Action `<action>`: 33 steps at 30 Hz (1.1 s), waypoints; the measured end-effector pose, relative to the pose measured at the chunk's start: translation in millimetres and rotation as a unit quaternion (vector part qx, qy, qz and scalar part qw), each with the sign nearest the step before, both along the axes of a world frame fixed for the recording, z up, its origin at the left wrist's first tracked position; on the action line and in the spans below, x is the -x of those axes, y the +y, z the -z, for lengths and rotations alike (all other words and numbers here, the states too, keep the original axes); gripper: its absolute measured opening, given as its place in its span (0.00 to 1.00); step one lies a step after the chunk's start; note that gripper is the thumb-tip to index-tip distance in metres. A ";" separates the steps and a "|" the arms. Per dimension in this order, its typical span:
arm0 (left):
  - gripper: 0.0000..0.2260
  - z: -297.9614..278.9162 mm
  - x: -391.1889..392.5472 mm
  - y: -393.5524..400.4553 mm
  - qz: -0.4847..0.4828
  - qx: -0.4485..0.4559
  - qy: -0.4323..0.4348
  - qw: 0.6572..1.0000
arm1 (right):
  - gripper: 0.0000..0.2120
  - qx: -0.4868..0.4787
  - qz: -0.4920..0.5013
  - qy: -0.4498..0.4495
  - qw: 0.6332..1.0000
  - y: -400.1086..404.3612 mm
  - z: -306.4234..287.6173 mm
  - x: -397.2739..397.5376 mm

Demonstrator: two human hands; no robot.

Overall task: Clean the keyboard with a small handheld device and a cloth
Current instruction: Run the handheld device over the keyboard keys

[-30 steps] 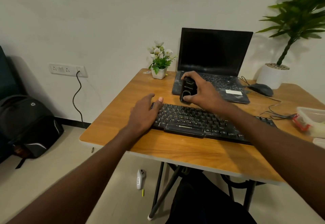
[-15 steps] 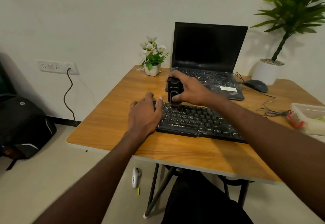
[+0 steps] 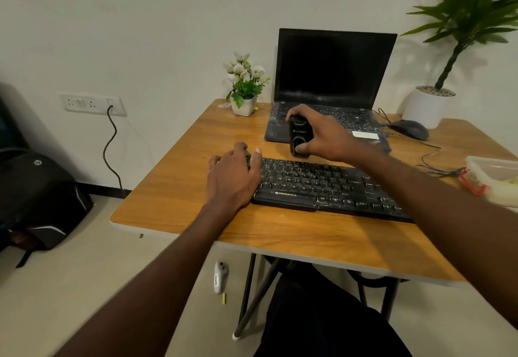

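backpack [image 3: 42,197] on the floor far left, wall socket [image 3: 92,103] with a cable above it. left hand [image 3: 232,177] lies flat on the left end of the keyboard [image 3: 322,185], fingers [image 3: 241,147] relaxed and straight, pinning it to the tabletop [image 3: 173,188]. flower pot [image 3: 243,104] behind. right hand [image 3: 322,135] grips the black handheld device [image 3: 299,139] upright, fingers wrapped round it, its lower end at the keyboard's back edge, top-left rows. since half a second ago the device sits slightly further right along that back row; left hand unchanged. likely the dust pass is under way, most rows still to do. laptop [image 3: 333,76], mouse [image 3: 410,129], big plant pot [image 3: 426,104], plastic box [image 3: 496,177] to the right. no cloth seen.
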State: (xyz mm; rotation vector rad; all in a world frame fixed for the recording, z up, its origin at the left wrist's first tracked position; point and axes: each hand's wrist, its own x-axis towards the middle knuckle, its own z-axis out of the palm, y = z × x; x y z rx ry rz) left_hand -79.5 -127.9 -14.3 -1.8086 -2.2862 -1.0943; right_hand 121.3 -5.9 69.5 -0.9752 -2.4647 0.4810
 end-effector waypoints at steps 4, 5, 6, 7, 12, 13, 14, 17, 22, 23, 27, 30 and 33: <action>0.28 1.7 1.2 1.8 0.003 -0.005 -0.004 1.000 | 0.33 0.000 -0.031 -0.026 0.999 -9.2 8.3 -9.4; 0.28 2.1 1.6 2.5 0.003 -0.004 -0.002 1.000 | 0.33 -0.007 -0.022 -0.044 0.999 -9.0 9.1 -12.0; 0.28 2.2 1.6 2.7 0.003 -0.003 0.000 1.000 | 0.34 -0.017 -0.010 -0.055 0.998 -8.0 8.1 -13.8; 0.28 2.2 1.7 2.5 0.001 -0.003 0.001 1.000 | 0.34 -0.023 0.000 -0.055 0.998 -7.4 6.4 -13.7; 0.26 1.8 1.2 2.1 0.002 -0.004 0.000 1.000 | 0.33 -0.017 -0.020 -0.013 1.000 -16.5 11.3 -15.3; 0.26 1.6 1.7 2.2 0.003 -0.006 0.003 1.000 | 0.33 -0.028 -0.017 -0.031 0.999 -16.2 12.4 -16.2; 0.26 1.7 1.7 1.9 0.003 -0.006 0.005 1.000 | 0.33 -0.041 -0.005 -0.040 0.998 -15.2 11.8 -16.8; 0.25 1.6 1.1 0.3 0.003 -0.007 0.006 1.000 | 0.34 -0.026 0.015 -0.008 1.000 -13.7 6.4 -14.6; 0.26 0.8 0.9 1.0 -0.001 0.000 0.007 1.000 | 0.34 -0.014 0.004 -0.037 0.999 -13.4 7.5 -10.7; 0.26 0.5 0.4 1.0 -0.003 0.002 0.008 1.000 | 0.34 -0.004 0.016 -0.044 0.999 -11.0 3.4 -11.0; 0.25 -0.5 -0.1 -0.4 -0.007 0.001 0.012 1.000 | 0.34 0.053 0.000 -0.075 0.996 -6.0 -14.4 -12.9; 0.26 0.7 -0.1 0.8 -0.005 0.002 0.012 1.000 | 0.34 0.062 -0.003 -0.094 0.994 -5.7 -14.6 -24.1; 0.27 1.8 0.2 1.2 -0.003 0.000 0.011 1.000 | 0.34 0.031 0.022 -0.078 0.996 -6.6 -12.3 -31.0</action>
